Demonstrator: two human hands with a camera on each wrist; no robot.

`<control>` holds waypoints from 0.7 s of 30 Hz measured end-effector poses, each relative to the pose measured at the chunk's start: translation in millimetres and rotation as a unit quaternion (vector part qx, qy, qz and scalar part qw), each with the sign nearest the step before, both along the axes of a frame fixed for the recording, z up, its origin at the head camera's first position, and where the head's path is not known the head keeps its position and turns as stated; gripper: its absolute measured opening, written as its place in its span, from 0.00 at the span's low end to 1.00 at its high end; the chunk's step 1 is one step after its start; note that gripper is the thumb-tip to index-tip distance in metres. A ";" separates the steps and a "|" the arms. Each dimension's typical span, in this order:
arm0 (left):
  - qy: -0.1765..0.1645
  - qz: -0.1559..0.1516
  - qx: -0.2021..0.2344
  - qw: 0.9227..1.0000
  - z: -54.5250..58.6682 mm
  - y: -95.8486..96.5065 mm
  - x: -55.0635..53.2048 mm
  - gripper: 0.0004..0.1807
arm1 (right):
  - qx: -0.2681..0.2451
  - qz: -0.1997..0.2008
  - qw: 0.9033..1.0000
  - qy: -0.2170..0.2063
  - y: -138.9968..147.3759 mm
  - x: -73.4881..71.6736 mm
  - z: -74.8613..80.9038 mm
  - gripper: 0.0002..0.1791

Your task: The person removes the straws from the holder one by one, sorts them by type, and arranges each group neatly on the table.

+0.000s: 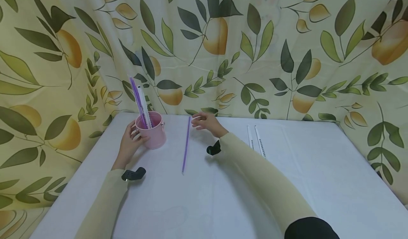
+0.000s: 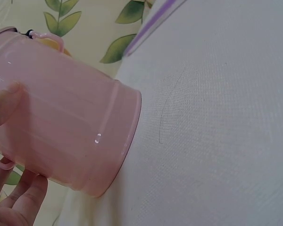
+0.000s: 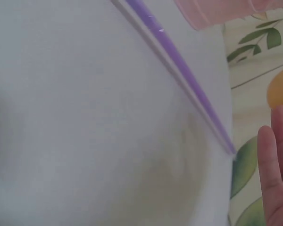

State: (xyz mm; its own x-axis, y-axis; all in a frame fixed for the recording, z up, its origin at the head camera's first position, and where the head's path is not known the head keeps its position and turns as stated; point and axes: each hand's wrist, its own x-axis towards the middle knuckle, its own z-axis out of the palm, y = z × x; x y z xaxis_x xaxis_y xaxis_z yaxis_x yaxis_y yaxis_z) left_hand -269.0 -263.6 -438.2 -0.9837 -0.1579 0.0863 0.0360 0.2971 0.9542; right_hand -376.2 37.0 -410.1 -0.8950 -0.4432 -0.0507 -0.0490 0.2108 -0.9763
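My left hand (image 1: 128, 147) grips a small pink bucket (image 1: 156, 139) at the table's back left, thumb on one side and fingers on the other. Inside the bucket stand several long thin purple sticks (image 1: 137, 99) and a white strip (image 1: 143, 104). A purple stick (image 1: 186, 146), slim like a drinking straw, lies on the table to the right of the bucket. Just right of its far end is my right hand (image 1: 208, 124), fingers extended and holding nothing. In the right wrist view the fingers (image 3: 271, 174) appear apart from the purple stick (image 3: 184, 70).
Two narrow white strips with dark printing (image 1: 260, 143) lie right of the right hand, partly behind the right sleeve (image 1: 264, 175). A white cloth covers the table (image 1: 178, 203). Behind its back edge hangs a leaf-and-fruit patterned curtain (image 1: 204, 72).
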 end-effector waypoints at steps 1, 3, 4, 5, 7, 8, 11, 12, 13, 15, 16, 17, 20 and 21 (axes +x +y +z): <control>-0.001 0.000 -0.001 1.000 0.2 0.0 0.2 0.50 | 0.002 0.001 1.000 0.005 -0.4 -1.1 3.5 0.23; -0.002 -0.001 -0.002 1.000 0.4 0.0 0.3 0.50 | 0.003 -0.001 1.000 0.007 -2.0 -3.7 10.7 0.22; -0.001 -0.001 -0.002 1.000 0.5 0.1 0.4 0.50 | 0.004 -0.002 1.000 0.008 -3.2 -5.0 14.4 0.22; -0.001 -0.002 -0.002 1.000 0.5 0.2 0.4 0.50 | 0.004 -0.002 1.000 0.008 -4.5 -6.3 18.1 0.22; 0.002 -0.002 0.000 1.000 0.6 0.2 0.5 0.50 | 0.007 -0.001 1.000 0.012 -8.6 -7.7 26.3 0.21; 0.003 -0.001 0.000 1.000 0.7 0.0 0.5 0.50 | 0.009 -0.001 1.000 0.014 -11.3 -8.2 30.3 0.21; 0.007 0.000 0.002 1.000 0.9 -0.3 0.6 0.49 | 0.008 0.002 1.000 0.020 -20.4 -8.8 41.9 0.21; 0.007 0.001 0.003 1.000 0.9 -0.4 0.7 0.49 | 0.009 0.001 1.000 0.021 -23.9 -8.9 45.4 0.21; 0.007 0.002 0.002 1.000 0.9 -0.4 0.9 0.48 | 0.007 0.002 1.000 0.022 -27.5 -9.1 48.8 0.21; 0.007 0.002 0.005 1.000 0.6 -0.5 0.9 0.48 | 0.005 0.004 1.000 0.024 -35.2 -8.7 56.2 0.21; 0.007 0.002 0.006 1.000 0.3 -0.5 0.8 0.48 | 0.002 0.007 1.000 0.025 -39.2 -8.6 59.5 0.21; 0.008 0.002 0.007 1.000 -0.1 -0.6 0.6 0.48 | -0.002 0.011 1.000 0.027 -43.4 -8.2 63.2 0.21; 0.012 0.000 0.012 1.000 -1.6 -1.2 -0.4 0.48 | -0.007 0.028 0.999 0.040 -55.6 -6.5 74.4 0.22; 0.014 -0.001 0.013 1.000 -2.0 -1.3 -0.7 0.48 | -0.011 0.034 0.998 0.046 -59.6 -6.4 77.6 0.21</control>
